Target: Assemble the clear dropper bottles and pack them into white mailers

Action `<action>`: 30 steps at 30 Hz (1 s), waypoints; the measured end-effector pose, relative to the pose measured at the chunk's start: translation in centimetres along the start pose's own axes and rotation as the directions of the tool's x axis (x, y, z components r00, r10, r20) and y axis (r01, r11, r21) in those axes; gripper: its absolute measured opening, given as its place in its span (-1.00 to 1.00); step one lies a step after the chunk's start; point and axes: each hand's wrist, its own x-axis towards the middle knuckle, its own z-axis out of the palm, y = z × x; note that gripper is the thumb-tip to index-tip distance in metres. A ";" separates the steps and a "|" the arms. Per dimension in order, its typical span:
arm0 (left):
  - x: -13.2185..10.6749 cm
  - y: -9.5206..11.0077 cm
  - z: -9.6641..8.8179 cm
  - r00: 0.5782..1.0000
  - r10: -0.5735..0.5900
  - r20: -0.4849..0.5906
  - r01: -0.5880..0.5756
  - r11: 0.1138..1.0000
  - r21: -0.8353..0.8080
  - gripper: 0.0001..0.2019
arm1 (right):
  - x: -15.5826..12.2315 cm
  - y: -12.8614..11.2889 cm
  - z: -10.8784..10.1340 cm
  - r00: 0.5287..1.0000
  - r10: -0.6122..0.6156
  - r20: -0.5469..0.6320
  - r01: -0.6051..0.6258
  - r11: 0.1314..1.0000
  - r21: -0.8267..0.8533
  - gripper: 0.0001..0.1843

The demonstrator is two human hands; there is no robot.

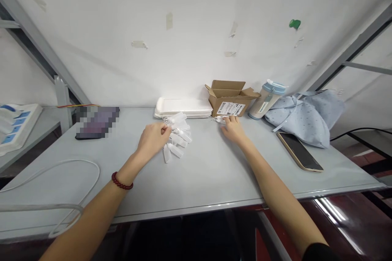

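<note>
A loose pile of small white translucent tags (177, 150) with thin strings is fanned out on the grey table (211, 171). At its upper left side, my left hand (154, 138) is closed in a pinch at the strings; the fingertips are partly hidden. A dark red bead bracelet (121, 182) is round that wrist. Farther right, my right hand (234, 129) lies low on the table before the cardboard box. Its curled fingers and thumb are at a smaller white bunch of tags and strings (219, 119), which they partly cover.
A stack of flat white trays or cards (183, 107) lies against the wall, beside an open cardboard box (229, 100). To the right are a tumbler (266, 100), a light blue cloth bag (303, 120) and a phone (300, 153). White cables (76, 161) curve across the left.
</note>
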 end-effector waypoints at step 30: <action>-0.5 1.3 -0.3 0.959 0.001 0.284 0.163 0.818 -0.551 -0.76 | -2.2 -4.2 -4.9 0.978 -0.152 0.145 -0.094 0.304 0.948 -0.72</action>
